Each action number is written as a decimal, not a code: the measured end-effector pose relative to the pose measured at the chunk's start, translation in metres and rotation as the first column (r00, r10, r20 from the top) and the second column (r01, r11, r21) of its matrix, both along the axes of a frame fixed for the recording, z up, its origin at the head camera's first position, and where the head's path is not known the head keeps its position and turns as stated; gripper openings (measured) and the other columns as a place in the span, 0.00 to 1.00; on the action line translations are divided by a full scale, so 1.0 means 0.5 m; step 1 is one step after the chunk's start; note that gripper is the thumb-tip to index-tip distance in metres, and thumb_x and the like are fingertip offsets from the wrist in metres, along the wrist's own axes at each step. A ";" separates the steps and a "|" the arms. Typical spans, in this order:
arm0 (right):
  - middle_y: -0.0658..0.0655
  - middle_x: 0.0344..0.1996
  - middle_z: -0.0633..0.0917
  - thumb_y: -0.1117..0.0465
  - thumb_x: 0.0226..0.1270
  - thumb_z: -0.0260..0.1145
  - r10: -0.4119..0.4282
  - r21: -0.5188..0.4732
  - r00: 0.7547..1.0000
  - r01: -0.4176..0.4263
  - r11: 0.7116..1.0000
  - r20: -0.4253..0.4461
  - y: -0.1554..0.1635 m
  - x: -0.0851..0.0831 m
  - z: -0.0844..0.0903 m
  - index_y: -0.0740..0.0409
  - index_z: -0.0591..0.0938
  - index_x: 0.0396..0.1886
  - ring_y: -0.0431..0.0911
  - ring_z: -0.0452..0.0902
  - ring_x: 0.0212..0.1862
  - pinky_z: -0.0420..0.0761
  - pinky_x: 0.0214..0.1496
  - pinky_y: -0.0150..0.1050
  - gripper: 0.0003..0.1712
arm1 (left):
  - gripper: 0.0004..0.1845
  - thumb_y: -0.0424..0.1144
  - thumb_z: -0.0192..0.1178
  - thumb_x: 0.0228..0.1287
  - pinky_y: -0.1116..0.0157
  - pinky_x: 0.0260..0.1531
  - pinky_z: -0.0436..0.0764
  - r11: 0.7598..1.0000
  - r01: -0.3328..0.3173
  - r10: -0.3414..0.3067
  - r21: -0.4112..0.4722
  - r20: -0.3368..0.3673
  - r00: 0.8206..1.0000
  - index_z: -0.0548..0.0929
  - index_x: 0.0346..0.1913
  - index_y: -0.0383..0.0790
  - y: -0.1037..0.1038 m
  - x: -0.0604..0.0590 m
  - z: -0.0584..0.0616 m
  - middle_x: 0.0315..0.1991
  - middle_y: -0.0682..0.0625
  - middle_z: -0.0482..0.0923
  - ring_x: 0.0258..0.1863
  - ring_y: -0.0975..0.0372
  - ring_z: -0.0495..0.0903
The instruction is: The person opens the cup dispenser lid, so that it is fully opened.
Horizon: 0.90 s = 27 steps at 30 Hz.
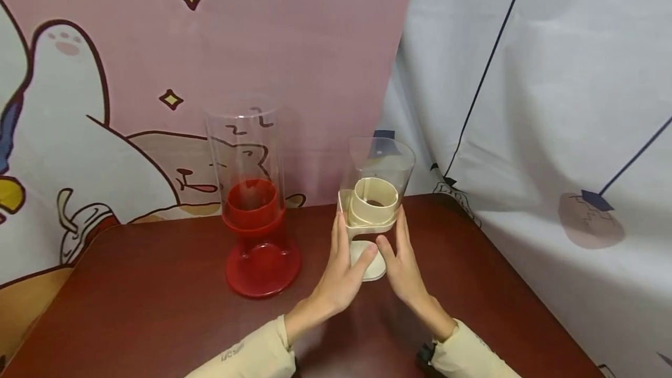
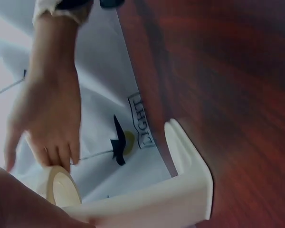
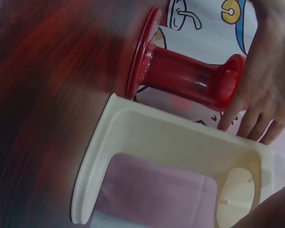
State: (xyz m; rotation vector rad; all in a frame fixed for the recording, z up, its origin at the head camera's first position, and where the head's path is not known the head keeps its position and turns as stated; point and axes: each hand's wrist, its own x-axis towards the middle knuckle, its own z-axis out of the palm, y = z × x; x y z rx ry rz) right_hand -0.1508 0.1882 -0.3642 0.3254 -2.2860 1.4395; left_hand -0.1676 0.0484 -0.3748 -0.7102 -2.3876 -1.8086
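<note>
The cream stand (image 1: pixel 370 228) is in front of you, between your two hands, to the right of the red stand (image 1: pixel 257 220). A clear container (image 1: pixel 391 159) rises from its upper part, and a cream ring (image 1: pixel 375 214) shows through the wall. Your left hand (image 1: pixel 338 282) touches its left side and your right hand (image 1: pixel 406 276) its right side. In both, the grip is not curled: the fingers lie nearly straight and support the stand from the sides. I cannot tell surely whether its base (image 1: pixel 373 271) bears fully on the worktop (image 1: pixel 157 284).

To handle it well, I would press evenly with both palms, since unequal force may tilt the stand. The clear part is probably smooth, so better hold the cream frame lower down. Leave room toward the red stand, whose tall clear cylinder (image 1: pixel 247 150) could be knocked. Behind hang a pink cloth (image 1: pixel 315 45) and a white cloth (image 1: pixel 551 74).
</note>
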 end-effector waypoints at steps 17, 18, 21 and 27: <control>0.64 0.65 0.59 0.39 0.53 0.62 0.366 -0.121 0.931 -0.364 0.923 -0.006 0.119 -0.163 -0.033 0.52 0.48 0.70 0.39 0.62 0.62 0.64 0.60 0.27 0.51 | 0.64 0.65 0.68 0.32 0.49 0.64 0.53 0.999 0.009 -0.009 -0.053 0.000 1.000 0.30 0.66 0.70 -0.045 -0.146 -0.009 0.70 0.65 0.32 0.70 0.62 0.41; 0.67 0.63 0.61 0.38 0.52 0.62 0.385 -0.137 0.923 -0.380 0.915 0.012 0.119 -0.169 -0.036 0.54 0.50 0.69 0.38 0.66 0.58 0.67 0.57 0.26 0.52 | 0.64 0.64 0.69 0.31 0.49 0.65 0.52 0.998 0.027 -0.027 -0.051 0.007 1.000 0.31 0.66 0.69 -0.043 -0.156 -0.010 0.70 0.65 0.32 0.70 0.63 0.42; 0.73 0.58 0.63 0.39 0.51 0.63 0.430 -0.196 0.903 -0.418 0.887 0.020 0.112 -0.178 -0.045 0.57 0.52 0.67 0.38 0.71 0.52 0.72 0.52 0.27 0.51 | 0.64 0.61 0.70 0.32 0.52 0.64 0.55 0.997 0.065 -0.065 -0.028 0.011 0.998 0.33 0.67 0.67 -0.034 -0.177 -0.015 0.70 0.62 0.38 0.68 0.63 0.47; 0.61 0.57 0.68 0.42 0.56 0.61 0.372 -0.184 0.928 -0.370 0.911 -0.021 0.093 -0.169 -0.054 0.52 0.55 0.66 0.40 0.71 0.53 0.70 0.55 0.27 0.43 | 0.59 0.56 0.71 0.36 0.56 0.60 0.63 0.997 0.072 -0.073 0.028 0.012 0.997 0.42 0.69 0.55 -0.027 -0.159 -0.004 0.66 0.58 0.50 0.61 0.62 0.60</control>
